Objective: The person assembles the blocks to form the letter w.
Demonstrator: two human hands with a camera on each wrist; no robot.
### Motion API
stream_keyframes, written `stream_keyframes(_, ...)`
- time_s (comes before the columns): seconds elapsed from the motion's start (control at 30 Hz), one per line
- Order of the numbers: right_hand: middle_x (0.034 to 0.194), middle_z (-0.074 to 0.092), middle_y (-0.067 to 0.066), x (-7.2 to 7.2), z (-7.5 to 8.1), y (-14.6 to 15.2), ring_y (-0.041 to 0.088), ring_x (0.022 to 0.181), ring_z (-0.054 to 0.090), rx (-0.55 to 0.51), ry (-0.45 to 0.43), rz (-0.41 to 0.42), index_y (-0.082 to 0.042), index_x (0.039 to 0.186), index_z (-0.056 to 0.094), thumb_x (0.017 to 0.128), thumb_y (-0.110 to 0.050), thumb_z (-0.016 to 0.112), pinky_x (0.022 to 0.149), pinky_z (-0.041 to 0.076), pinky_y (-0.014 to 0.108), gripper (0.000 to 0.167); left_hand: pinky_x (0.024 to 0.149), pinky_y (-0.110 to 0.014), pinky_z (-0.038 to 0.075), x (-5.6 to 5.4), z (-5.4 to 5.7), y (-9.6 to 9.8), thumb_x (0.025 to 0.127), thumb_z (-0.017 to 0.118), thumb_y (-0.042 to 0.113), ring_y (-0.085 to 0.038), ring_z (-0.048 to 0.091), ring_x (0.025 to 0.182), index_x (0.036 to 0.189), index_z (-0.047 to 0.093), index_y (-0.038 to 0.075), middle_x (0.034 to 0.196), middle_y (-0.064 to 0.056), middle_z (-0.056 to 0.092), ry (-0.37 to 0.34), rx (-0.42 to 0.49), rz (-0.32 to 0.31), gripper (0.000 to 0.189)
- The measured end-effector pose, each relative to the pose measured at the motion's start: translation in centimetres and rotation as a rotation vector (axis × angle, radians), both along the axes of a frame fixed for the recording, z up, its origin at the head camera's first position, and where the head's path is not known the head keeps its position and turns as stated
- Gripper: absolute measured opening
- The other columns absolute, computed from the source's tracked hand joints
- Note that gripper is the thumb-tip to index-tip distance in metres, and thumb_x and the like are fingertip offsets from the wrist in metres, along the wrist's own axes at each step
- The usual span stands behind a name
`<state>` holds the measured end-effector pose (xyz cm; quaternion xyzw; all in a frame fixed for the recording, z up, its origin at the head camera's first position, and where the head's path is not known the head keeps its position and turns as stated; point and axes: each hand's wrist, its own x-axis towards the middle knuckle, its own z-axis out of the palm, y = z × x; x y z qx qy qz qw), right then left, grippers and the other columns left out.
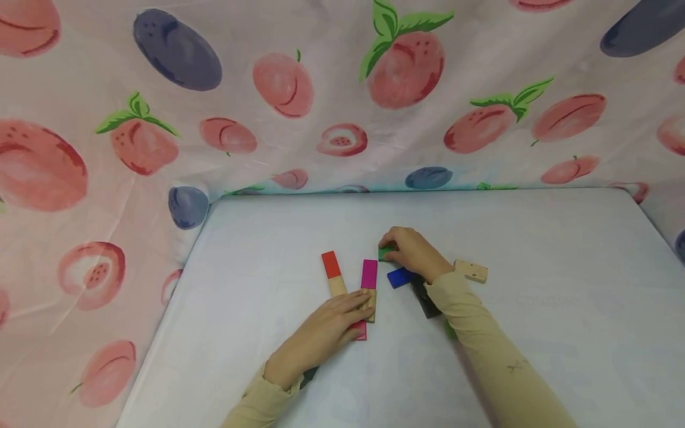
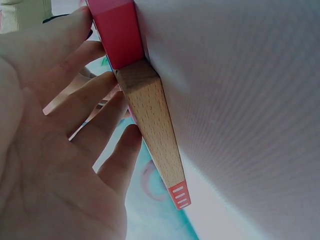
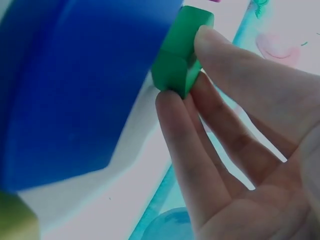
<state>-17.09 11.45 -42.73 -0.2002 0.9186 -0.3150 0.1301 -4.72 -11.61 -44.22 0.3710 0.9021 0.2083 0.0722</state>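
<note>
My right hand (image 1: 414, 252) pinches a small green block (image 1: 384, 254) between thumb and fingertips, at the far middle of the table. In the right wrist view the green block (image 3: 175, 67) is at the fingertips, with a large blurred blue block (image 3: 75, 95) in front. My left hand (image 1: 326, 333) lies with its fingers extended over the blocks left of centre. Its fingertips touch a wooden block (image 1: 371, 314) and a pink block (image 1: 361, 333). A magenta block (image 1: 369, 273) adjoins the wooden one. Leftward, a red block (image 1: 330, 264) meets another wooden block (image 1: 337, 286).
Under my right forearm are a blue block (image 1: 398, 277), a black block (image 1: 426, 301) and a green piece (image 1: 450, 329), partly hidden. A pale wooden block (image 1: 473, 271) lies right of the wrist. Something dark (image 1: 309, 375) shows beneath my left wrist. Fruit-print cloth (image 1: 342, 89) hangs behind the white table (image 1: 562, 267).
</note>
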Motion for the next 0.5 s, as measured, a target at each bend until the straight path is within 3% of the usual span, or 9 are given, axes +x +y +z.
stream_keyframes(0.5,0.112,0.069,0.017,-0.42,-0.08,-0.73,0.029,0.104,0.066,-0.022,0.010,0.012,0.003,0.112,0.070,0.090,0.000,0.069,0.094,0.055,0.043,0.023,0.118,-0.040,0.034,-0.10,0.01,0.03,0.097,0.065,0.023,-0.022,0.039,0.144,0.140,0.058,0.011,0.156,-0.005,0.042,0.000,0.014,-0.005,0.044)
